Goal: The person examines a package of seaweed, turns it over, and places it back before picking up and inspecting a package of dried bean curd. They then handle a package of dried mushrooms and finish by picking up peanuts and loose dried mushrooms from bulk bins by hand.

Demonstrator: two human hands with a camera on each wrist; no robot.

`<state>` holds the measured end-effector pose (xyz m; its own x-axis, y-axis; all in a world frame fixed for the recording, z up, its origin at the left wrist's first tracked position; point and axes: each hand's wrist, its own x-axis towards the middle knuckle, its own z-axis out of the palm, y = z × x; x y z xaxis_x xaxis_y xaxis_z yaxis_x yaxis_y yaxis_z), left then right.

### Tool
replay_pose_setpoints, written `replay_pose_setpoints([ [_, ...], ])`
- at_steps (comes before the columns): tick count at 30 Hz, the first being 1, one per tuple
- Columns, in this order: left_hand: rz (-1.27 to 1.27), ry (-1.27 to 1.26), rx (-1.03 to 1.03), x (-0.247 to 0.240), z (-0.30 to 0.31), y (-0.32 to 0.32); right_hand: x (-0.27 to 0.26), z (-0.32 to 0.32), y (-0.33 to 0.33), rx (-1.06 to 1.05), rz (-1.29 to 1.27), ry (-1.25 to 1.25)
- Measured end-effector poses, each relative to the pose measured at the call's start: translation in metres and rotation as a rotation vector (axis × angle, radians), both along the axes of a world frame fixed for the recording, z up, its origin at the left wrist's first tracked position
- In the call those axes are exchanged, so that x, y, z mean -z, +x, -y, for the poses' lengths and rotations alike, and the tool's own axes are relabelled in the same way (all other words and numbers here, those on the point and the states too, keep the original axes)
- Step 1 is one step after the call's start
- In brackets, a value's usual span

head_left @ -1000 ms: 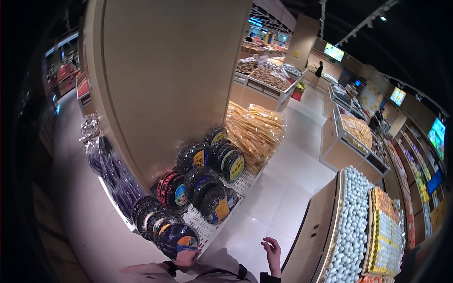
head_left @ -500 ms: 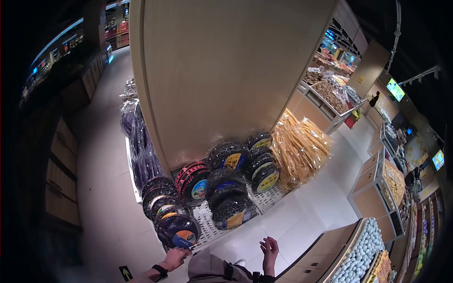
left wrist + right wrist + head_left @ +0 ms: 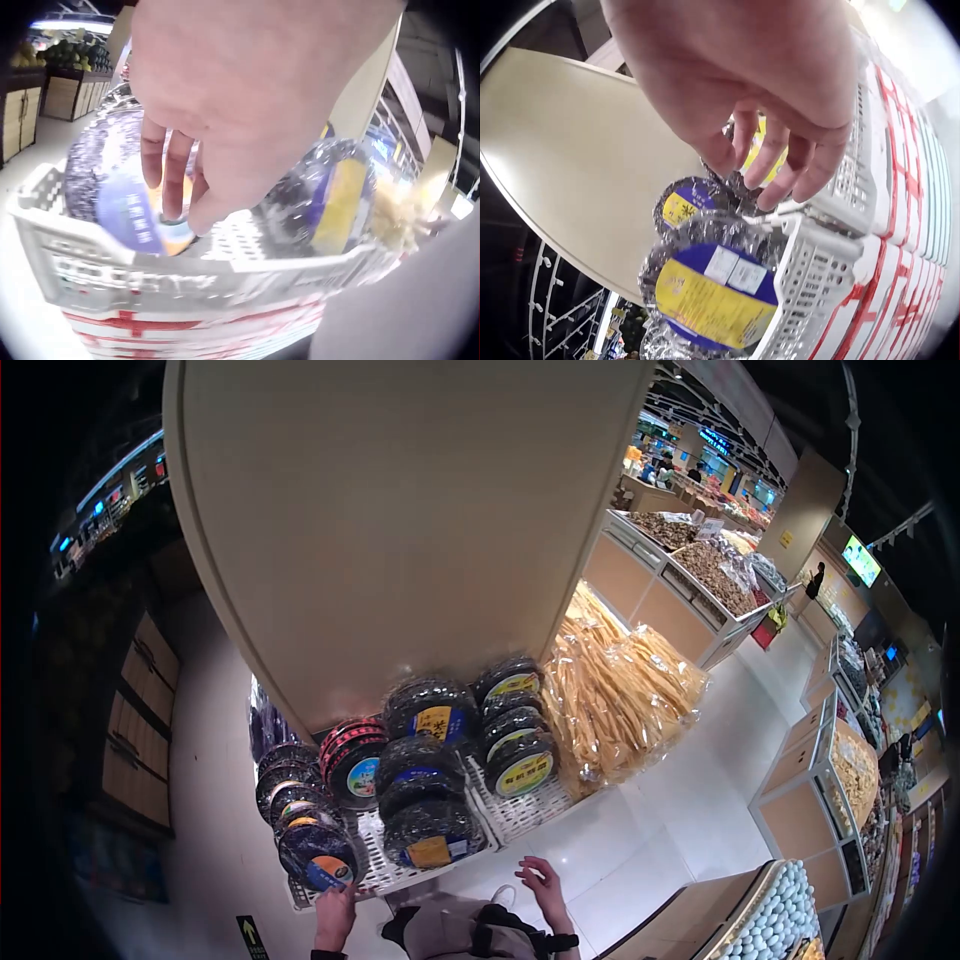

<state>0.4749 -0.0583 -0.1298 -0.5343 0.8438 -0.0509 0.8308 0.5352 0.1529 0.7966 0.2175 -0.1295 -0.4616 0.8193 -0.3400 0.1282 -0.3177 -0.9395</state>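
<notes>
At the front left of the white plastic basket (image 3: 67, 232) stands a round dark pack (image 3: 322, 857) in clear wrap, resembling dried seaweed, with an orange and blue label. My left hand (image 3: 335, 916) is at its lower edge. In the left wrist view, the fingers (image 3: 175, 176) hang relaxed over the label (image 3: 127, 217), thumb alongside. My right hand (image 3: 545, 887) is in the air right of the basket, holding nothing, its fingers loosely bent. In the right wrist view it overlaps the basket edge and a yellow-labelled pack (image 3: 720, 296) shows below it.
Several more wrapped packs (image 3: 430, 835) stand in rows against a tall beige panel (image 3: 400, 510). Long yellow bagged sticks (image 3: 625, 705) stand to the right. A counter of pale eggs (image 3: 770, 920) is at the lower right, and floor aisles (image 3: 690, 800) run beside the display.
The head view has turned, and the display has shifted in it. My left hand stays by the front left pack, its forearm now more upright in view. The right hand remains raised and holds nothing.
</notes>
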Motion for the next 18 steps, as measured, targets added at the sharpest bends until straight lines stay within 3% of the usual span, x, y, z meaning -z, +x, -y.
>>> replay_pose_setpoints([
  [2, 0.270, 0.128, -0.029, -0.022, -0.050, 0.033, -0.011, -0.032, 0.031, 0.054, -0.007, 0.050],
  [4, 0.347, 0.358, 0.246, -0.053, -0.112, 0.069, -0.013, -0.064, 0.066, 0.131, -0.021, 0.096],
  [6, 0.302, 0.332, 0.466, -0.067, -0.170, 0.098, -0.017, -0.091, 0.096, 0.230, 0.005, 0.149],
  [8, 0.267, 0.480, 0.625, -0.073, -0.220, 0.121, -0.022, -0.111, 0.120, 0.312, 0.019, 0.185],
  [11, 0.294, 0.408, 0.602, -0.089, -0.284, 0.152, -0.038, -0.127, 0.144, 0.367, 0.014, 0.191],
  [14, 0.086, 0.443, 0.565, -0.087, -0.341, 0.174, -0.031, -0.137, 0.159, 0.365, -0.008, 0.181],
  [16, 0.051, 0.420, 0.388, -0.080, -0.377, 0.185, -0.028, -0.145, 0.164, 0.337, -0.006, 0.176],
  [18, 0.076, 0.394, 0.369, -0.071, -0.405, 0.193, -0.028, -0.155, 0.168, 0.300, 0.004, 0.174],
])
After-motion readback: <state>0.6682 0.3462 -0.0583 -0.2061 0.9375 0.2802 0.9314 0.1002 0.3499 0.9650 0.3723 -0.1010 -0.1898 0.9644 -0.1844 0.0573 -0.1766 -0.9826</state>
